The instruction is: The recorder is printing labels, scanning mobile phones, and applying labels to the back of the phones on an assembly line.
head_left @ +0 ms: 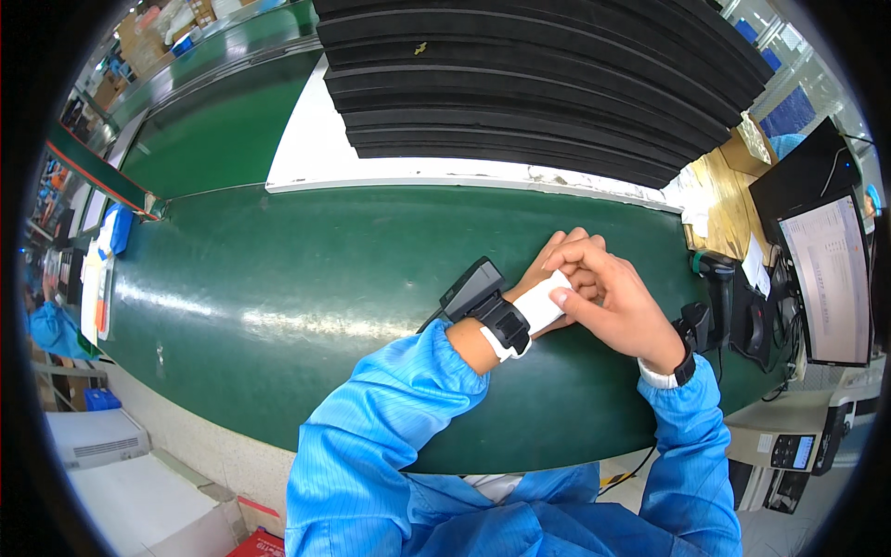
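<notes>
My left hand (pixel 546 260) rests over the green table, a black boxy device (pixel 475 289) strapped to its wrist. White cloth-like wrapping (pixel 540 303) covers the wrist and part of the back of that hand. From the right, my right hand (pixel 620 302) reaches across it, thumb and fingers pinching the edge of the wrapping. The left fingers show beyond it, loosely stretched and empty as far as I can see; my right hand partly hides them. A black band (pixel 686 369) with a white edge circles my right wrist.
Behind the green tabletop (pixel 278 278), a stack of black ridged panels (pixel 548 93) stands on a white board (pixel 302 153). At the right are a monitor (pixel 829 278), a handheld scanner (pixel 713 269) and cables. A blue item (pixel 115 230) lies at the far left edge.
</notes>
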`<state>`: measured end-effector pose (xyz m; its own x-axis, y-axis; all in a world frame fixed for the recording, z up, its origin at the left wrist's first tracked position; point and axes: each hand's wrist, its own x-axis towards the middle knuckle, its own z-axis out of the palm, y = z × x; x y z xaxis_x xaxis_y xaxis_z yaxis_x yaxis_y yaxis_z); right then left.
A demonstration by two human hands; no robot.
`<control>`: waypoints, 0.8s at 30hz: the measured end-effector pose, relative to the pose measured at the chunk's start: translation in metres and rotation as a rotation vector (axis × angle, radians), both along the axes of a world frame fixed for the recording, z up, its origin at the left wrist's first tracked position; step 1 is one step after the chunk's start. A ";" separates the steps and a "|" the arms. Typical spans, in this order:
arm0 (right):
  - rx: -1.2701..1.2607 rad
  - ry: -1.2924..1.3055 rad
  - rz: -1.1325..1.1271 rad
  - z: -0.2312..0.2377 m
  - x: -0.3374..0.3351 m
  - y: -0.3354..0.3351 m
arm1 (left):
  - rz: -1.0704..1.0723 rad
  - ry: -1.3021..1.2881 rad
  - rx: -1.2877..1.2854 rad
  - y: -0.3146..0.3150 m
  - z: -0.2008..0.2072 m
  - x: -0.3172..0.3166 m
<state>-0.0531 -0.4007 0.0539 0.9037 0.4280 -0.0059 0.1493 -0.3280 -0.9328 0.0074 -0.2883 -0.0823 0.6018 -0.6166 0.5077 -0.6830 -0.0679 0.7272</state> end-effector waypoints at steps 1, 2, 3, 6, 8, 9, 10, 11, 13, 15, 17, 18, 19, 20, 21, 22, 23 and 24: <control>-0.002 0.000 0.004 0.002 -0.001 0.002 | 0.000 0.003 0.034 -0.001 -0.002 0.000; -0.052 -0.010 -0.001 0.006 -0.003 0.002 | -0.007 0.008 0.069 -0.002 0.004 0.000; -0.103 -0.021 -0.005 0.009 -0.005 0.002 | -0.009 0.009 0.068 -0.002 0.010 -0.001; -0.074 -0.064 0.025 0.008 -0.014 0.007 | 0.104 -0.185 0.248 0.001 0.023 0.000; -0.101 -0.050 0.046 0.016 -0.020 0.017 | 0.111 -0.217 0.218 0.004 0.026 0.001; -0.129 -0.035 0.066 0.019 -0.023 0.023 | 0.113 -0.217 0.218 0.004 0.026 0.001; -0.106 -0.006 0.074 0.019 -0.025 0.030 | 0.129 -0.212 0.207 0.002 0.026 0.000; -0.110 -0.008 0.072 0.017 -0.027 0.034 | 0.141 -0.210 0.191 0.001 0.029 0.000; -0.091 -0.080 0.132 0.010 -0.029 0.039 | 0.131 -0.179 0.217 0.000 0.033 -0.002; -0.119 -0.107 0.152 0.010 -0.031 0.044 | 0.135 -0.174 0.242 0.002 0.033 -0.003; -0.180 -0.071 0.134 0.014 -0.033 0.047 | 0.145 -0.188 0.225 0.003 0.032 -0.003; -0.182 -0.072 0.137 0.013 -0.033 0.048 | 0.151 -0.202 0.209 0.002 0.032 -0.003; -0.214 -0.177 0.159 0.011 -0.033 0.048 | 0.154 -0.202 0.207 0.002 0.031 -0.003; -0.244 -0.284 0.181 0.009 -0.033 0.049 | 0.154 -0.210 0.199 0.002 0.031 -0.003; -0.243 -0.284 0.184 0.006 -0.034 0.050 | 0.155 -0.217 0.192 0.002 0.030 -0.003; -0.246 -0.323 0.182 0.001 -0.035 0.050 | 0.158 -0.217 0.192 0.003 0.030 -0.003; -0.251 -0.361 0.178 0.000 -0.036 0.050 | 0.159 -0.215 0.197 0.003 0.030 -0.004; -0.254 -0.362 0.177 0.001 -0.036 0.050 | 0.159 -0.213 0.201 0.002 0.031 -0.004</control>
<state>-0.0896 -0.3511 0.0549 0.7802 0.6017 0.1710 0.5240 -0.4793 -0.7040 0.0037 -0.2859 -0.0515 0.5922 -0.6240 0.5098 -0.7874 -0.3140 0.5305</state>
